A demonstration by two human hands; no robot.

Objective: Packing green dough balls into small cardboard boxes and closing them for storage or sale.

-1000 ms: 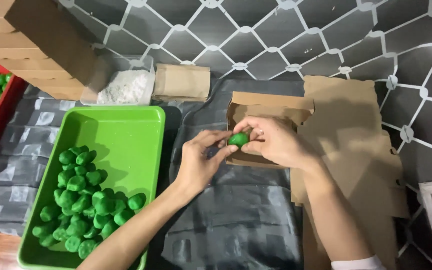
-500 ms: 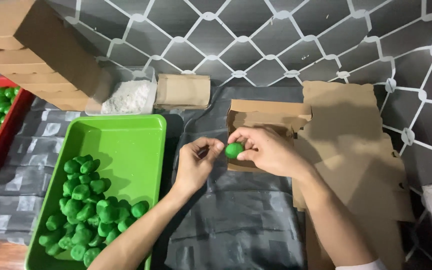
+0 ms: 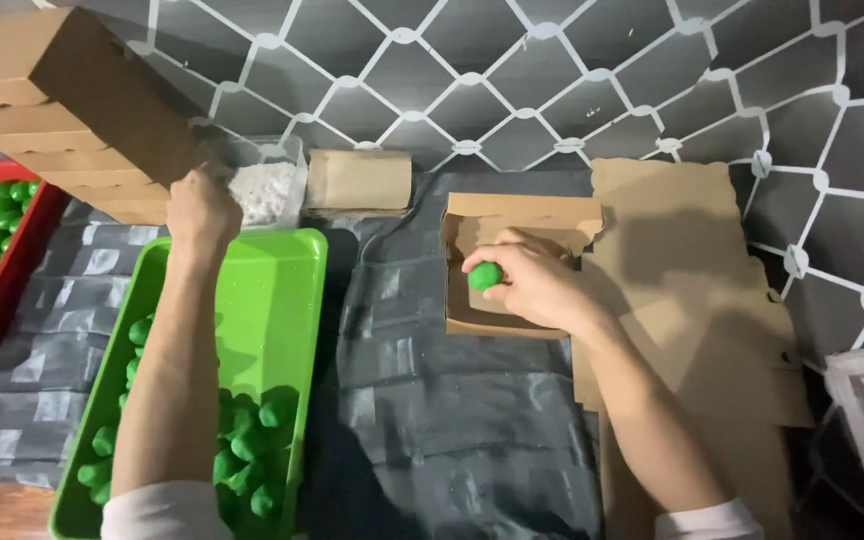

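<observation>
While gripping a small round green ball (image 3: 484,276) over the open brown cardboard box (image 3: 522,225), right hand (image 3: 537,285); left hand (image 3: 202,207) at clear plastic tub of white powder (image 3: 270,188), grip seemingly closed, cannot tell.

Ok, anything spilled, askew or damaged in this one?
Nothing spilled or damaged that shows. The right hand holds a green ball over the open cardboard box; the left hand reaches the clear tub of white powder. The stacked boxes look tilted, which may be only the camera angle.
</observation>
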